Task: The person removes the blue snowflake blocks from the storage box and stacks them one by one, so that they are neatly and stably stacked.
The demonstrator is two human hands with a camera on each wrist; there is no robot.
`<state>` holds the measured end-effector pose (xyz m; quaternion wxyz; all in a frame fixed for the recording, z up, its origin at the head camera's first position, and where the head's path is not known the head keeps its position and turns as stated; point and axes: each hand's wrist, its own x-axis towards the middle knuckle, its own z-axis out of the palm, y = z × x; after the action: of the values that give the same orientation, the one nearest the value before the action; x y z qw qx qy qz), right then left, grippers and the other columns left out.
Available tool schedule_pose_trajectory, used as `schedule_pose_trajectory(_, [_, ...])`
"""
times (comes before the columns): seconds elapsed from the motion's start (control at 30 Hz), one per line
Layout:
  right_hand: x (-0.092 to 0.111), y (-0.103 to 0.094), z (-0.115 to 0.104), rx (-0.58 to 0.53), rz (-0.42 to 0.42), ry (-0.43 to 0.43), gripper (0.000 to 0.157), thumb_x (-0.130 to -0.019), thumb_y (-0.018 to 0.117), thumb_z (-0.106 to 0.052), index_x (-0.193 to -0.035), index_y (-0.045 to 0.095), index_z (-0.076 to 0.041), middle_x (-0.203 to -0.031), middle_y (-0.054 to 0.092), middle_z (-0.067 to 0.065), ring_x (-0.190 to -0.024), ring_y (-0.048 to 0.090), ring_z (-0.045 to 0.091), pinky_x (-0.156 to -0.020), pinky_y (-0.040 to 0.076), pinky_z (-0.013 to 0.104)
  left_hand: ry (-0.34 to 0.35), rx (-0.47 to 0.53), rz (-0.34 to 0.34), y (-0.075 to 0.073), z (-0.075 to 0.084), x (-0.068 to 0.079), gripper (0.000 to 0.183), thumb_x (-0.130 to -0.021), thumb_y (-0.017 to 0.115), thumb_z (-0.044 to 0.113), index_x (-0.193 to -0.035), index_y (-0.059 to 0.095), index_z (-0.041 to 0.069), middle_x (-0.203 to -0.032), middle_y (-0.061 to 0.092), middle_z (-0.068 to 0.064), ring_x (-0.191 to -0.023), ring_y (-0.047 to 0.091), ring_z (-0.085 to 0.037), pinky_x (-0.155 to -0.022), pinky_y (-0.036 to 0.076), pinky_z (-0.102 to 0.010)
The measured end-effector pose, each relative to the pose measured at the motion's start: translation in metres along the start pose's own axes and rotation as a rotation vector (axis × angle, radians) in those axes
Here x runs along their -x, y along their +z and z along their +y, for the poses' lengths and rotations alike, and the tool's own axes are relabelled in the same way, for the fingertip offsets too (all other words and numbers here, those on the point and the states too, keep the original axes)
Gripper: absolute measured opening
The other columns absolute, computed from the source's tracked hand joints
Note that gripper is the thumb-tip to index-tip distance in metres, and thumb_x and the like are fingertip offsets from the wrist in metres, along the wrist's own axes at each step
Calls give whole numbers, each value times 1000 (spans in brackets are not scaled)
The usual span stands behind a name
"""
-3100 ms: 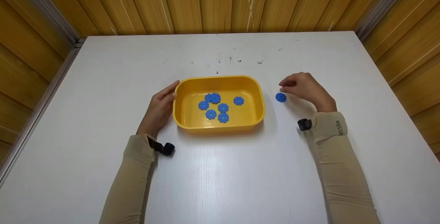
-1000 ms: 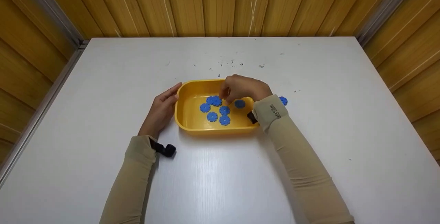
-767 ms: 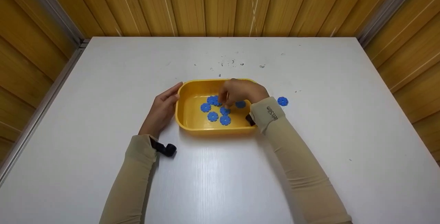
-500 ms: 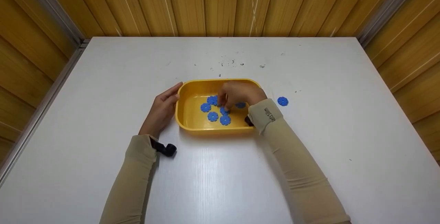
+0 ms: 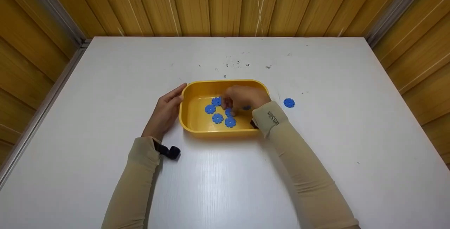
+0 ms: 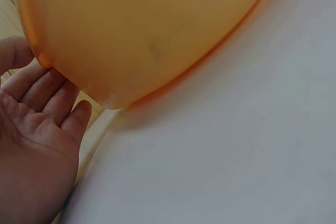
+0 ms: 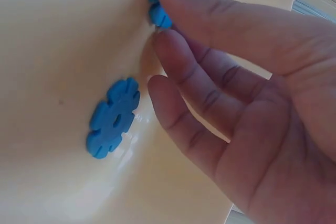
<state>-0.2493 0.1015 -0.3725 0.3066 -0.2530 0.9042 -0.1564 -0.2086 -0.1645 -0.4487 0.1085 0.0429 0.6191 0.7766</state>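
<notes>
A yellow tray (image 5: 192, 116) on the table holds several blue snowflake building discs (image 5: 217, 118). At its left end my left hand (image 5: 164, 113) grips the wall. In the left wrist view the thumb (image 6: 16, 53) meets the rim and the other fingertips go out of sight behind the tray. My right hand (image 5: 242, 95) is down inside the tray with curled fingers. The right wrist view has its thumb and a finger pinching one blue disc (image 7: 160, 17), mostly covered. Another disc (image 7: 105, 129) lies beside the remaining fingers, apart from them.
One single blue disc (image 5: 289, 103) lies on the white table (image 5: 211, 180), right of the tray. Small dark marks (image 5: 247, 65) dot the surface behind the tray. Yellow slatted panels (image 5: 225, 7) stand along the table's back and sides.
My right hand has moved left from the disc on the table into the tray, then lower among the discs there. My left hand keeps its place on the tray.
</notes>
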Motion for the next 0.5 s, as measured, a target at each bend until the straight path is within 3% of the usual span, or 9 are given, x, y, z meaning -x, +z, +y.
schedule_pose_trajectory(0.5, [2,0,0,-36,17,53,17,-87,78,-3,-98,71,-14,-94,63,5,-91,57,24,-76,52,28,-10,-13,10,0,-1,-1,51,-106,46,10,-157,40,8,-166,37,-4,-155,32,-15,-125,33,-29])
